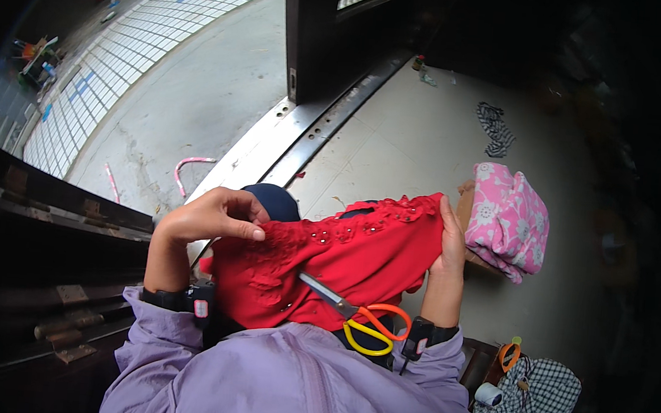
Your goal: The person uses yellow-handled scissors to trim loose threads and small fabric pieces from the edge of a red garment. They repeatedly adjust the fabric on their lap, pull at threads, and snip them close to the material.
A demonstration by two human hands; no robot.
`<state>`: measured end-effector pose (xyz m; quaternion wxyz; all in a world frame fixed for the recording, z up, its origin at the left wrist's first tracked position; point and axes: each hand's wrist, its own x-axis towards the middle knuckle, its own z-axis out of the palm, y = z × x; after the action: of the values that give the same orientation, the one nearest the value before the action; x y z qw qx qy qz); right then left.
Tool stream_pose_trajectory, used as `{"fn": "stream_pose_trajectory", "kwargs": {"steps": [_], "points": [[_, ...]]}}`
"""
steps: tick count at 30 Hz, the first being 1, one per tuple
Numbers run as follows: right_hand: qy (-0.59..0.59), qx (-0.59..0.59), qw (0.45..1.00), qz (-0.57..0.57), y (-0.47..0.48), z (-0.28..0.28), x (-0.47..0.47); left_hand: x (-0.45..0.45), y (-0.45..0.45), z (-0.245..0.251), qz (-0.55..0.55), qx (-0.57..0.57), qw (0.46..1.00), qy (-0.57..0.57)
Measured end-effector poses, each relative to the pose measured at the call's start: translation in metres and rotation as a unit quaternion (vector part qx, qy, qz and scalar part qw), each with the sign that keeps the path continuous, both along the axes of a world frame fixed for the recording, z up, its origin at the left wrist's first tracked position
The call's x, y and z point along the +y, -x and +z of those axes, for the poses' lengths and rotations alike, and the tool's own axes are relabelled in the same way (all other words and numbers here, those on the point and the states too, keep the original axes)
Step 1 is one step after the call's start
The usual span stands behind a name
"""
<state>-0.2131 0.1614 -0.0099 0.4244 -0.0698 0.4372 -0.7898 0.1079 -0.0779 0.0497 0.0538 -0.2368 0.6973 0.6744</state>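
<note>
A red fabric piece with ruffled, beaded trim along its upper edge stretches across my lap between both hands. My left hand pinches its left end between thumb and fingers. At the other end, my right hand grips the upper corner, with the thumb along the edge and the other fingers partly hidden behind the cloth. A pair of scissors with one orange and one yellow handle lies on the red fabric near my waist, its blades pointing up and left. Neither hand touches the scissors.
To my right, a folded pink floral cloth rests on a cardboard box. A checked cloth, a white thread spool and an orange-handled tool lie lower right. Ahead are a dark door, a metal threshold and a striped cloth.
</note>
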Motion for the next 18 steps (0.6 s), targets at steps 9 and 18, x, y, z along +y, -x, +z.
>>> {"fn": "stream_pose_trajectory", "kwargs": {"steps": [9,18], "points": [[0.01,-0.088,0.996,-0.027,0.006,-0.01,0.024,0.008,-0.019,-0.035,0.104,-0.004,0.994,-0.026],[0.009,-0.068,0.995,-0.076,0.006,-0.011,0.029,0.011,-0.026,-0.038,0.246,0.126,0.946,-0.171]]}}
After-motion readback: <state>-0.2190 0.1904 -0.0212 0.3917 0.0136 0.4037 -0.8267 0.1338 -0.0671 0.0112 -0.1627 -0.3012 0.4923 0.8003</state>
